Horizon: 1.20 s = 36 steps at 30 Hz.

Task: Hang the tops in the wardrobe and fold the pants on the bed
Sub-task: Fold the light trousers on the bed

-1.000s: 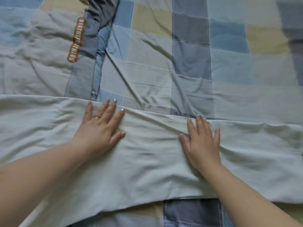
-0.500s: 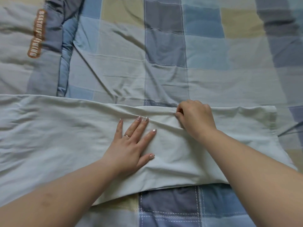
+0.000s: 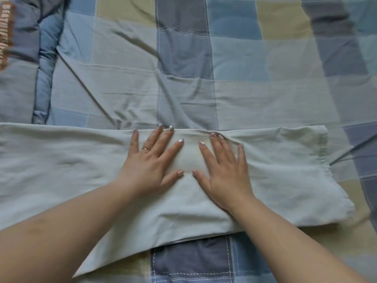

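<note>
Pale grey-green pants lie flat across the bed, stretched from the left edge of the view to a hem end at the right. My left hand presses flat on the middle of the fabric, fingers spread, a ring on one finger. My right hand lies flat beside it, fingers straight, tips near the pants' far edge. The two thumbs almost meet. The left end of the pants runs out of view.
The bed is covered by a checked sheet in blue, grey and beige squares. A padded blue-grey quilt with an orange label is bunched at the far left. The sheet shows again below the pants, near me.
My right hand, curled at the pants' far edge half a second ago, now lies flat on the fabric. Both hands have come close together near the middle.
</note>
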Tool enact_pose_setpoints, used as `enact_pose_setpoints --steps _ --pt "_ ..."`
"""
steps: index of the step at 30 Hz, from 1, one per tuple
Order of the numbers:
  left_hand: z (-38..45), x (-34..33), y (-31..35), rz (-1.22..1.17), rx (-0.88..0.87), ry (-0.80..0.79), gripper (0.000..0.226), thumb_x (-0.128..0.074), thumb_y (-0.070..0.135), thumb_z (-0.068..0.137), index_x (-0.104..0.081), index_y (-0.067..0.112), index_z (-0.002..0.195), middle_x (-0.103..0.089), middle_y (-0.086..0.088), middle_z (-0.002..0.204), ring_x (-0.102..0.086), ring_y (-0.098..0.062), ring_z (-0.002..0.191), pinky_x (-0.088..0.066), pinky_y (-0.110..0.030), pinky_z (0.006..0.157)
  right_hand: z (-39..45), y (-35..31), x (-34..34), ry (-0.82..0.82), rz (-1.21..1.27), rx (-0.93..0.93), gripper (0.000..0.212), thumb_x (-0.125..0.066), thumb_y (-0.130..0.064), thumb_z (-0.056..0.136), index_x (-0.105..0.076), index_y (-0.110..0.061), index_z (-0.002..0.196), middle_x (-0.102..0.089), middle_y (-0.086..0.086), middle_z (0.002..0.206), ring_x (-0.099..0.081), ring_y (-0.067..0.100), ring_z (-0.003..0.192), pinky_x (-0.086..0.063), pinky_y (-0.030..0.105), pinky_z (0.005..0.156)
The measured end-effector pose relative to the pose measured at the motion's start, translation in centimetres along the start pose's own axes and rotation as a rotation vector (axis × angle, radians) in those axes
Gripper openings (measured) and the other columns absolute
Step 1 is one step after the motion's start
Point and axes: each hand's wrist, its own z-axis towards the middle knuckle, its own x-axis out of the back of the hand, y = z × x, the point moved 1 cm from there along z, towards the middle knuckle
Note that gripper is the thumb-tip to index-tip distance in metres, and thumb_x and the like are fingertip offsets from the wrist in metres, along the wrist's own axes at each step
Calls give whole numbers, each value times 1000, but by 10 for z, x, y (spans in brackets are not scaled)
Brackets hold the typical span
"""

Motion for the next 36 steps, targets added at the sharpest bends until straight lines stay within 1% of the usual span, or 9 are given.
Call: enact_pose_setpoints --steps 4,6,9,15,20,25,28,31,36 --pt "4 -11 -6 15 26 -25 79 -14 72 86 -30 26 148 -21 -7 158 -15 -28 146 -9 -67 111 -17 55 -2 -67 30 -100 74 -15 -62 87 -23 -25 150 -13 1 159 -11 17 147 -2 53 115" --pt "4 -12 -5 26 21 -43 79 -10 71 88 -33 23 147 -25 -9 156 -19 -29 145 -13 -69 109 -22 73 6 13 177 -118 63 -28 -50 91 -42 -18 143 -35 5 152 -34 22 139 -21 51 113" --pt "5 -10 -2 27 24 -59 79 -9 69 90 -39 20 145 -31 -12 153 -24 -31 143 -17 -71 106 -9 95 26 257 374 -202 35 -57 -21 92 -61 -13 125 -58 6 122 -62 25 103 -51 40 83" --pt "9 -8 0 27 27 -65 80 -9 67 91 -44 16 141 -36 -15 150 -29 -32 140 -20 -72 104 24 120 44 166 252 -280 6 -65 -28 87 -68 -23 90 -57 -5 91 -57 15 90 -43 29 67" --pt "11 -11 -1 17 20 -65 79 -10 67 91 -43 16 142 -35 -15 151 -29 -33 141 -17 -72 105 39 128 42 125 154 -212 9 -58 -26 91 -62 -19 87 -55 -4 88 -55 21 89 -32 28 69" --pt "11 -12 -2 21 17 -78 79 -10 68 91 -42 17 142 -34 -15 151 -28 -33 141 -17 -72 105 46 108 46 192 250 -390 10 -56 -19 90 -63 -14 96 -58 7 103 -54 28 101 -38 37 83" --pt "10 -13 -3 26 21 -69 79 -10 68 91 -40 17 143 -33 -15 152 -27 -33 142 -16 -71 106 33 51 39 299 223 -187 34 -61 -29 82 -64 -14 112 -58 12 126 -52 32 118 -35 45 99" --pt "10 -14 -3 27 15 -70 79 -10 67 90 -40 17 144 -32 -14 153 -27 -33 142 -16 -71 106 16 -5 14 185 78 93 61 -45 -55 82 -56 -21 131 -44 10 146 -38 27 137 -23 63 108" --pt "10 -17 -7 24 20 -12 78 -11 68 90 -38 18 144 -32 -14 152 -26 -31 142 -12 -69 109 14 52 -7 60 -73 72 73 -28 -65 85 -35 -25 146 -24 9 156 -21 25 145 -12 62 113"
